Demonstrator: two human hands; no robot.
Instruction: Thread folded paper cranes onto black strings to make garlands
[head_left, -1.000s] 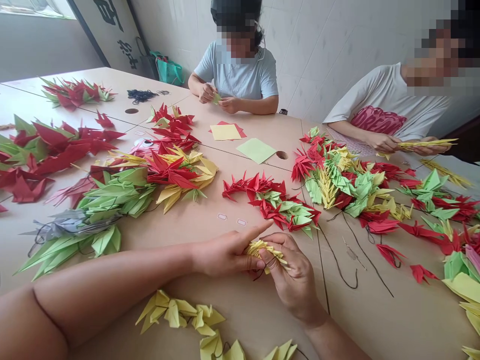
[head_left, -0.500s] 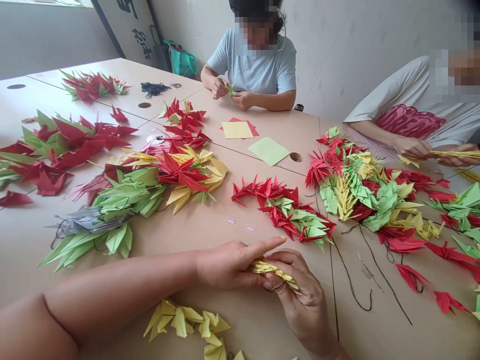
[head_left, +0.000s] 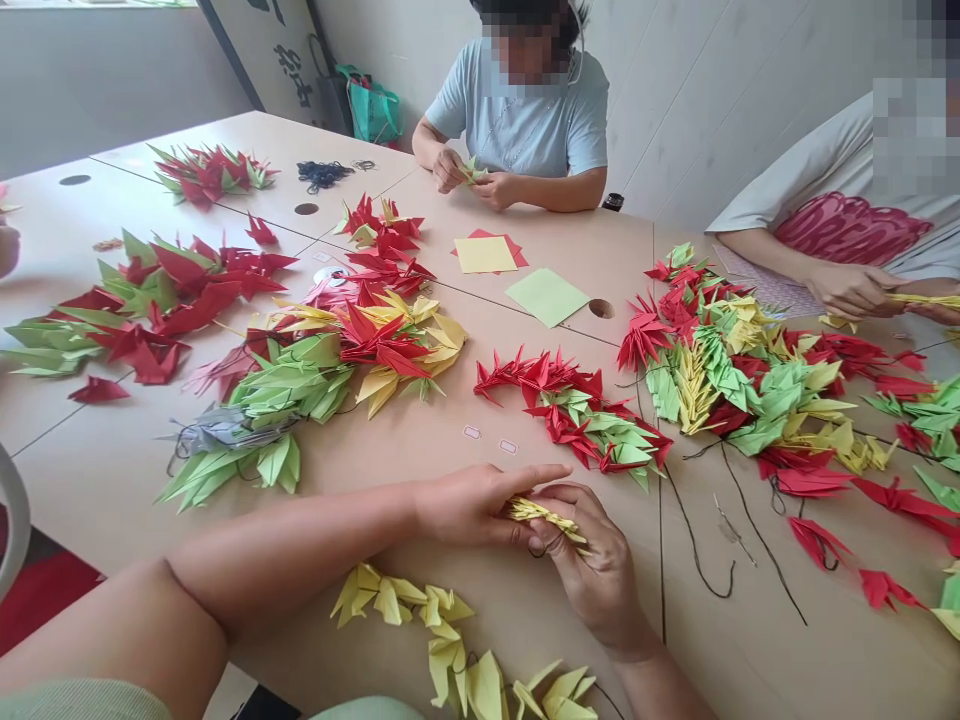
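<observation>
Though near a garland's edge, both hands' fingers tight around yellow paper, tabletop between.

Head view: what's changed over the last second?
The view has swung left, so the scene sits further right in the picture. The yellow paper bundle now shows a narrower side. Nothing visibly taken or let go: left hand and right hand are still on it; yellow chain unchanged.

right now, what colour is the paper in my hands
The paper is yellow; head view.
</observation>
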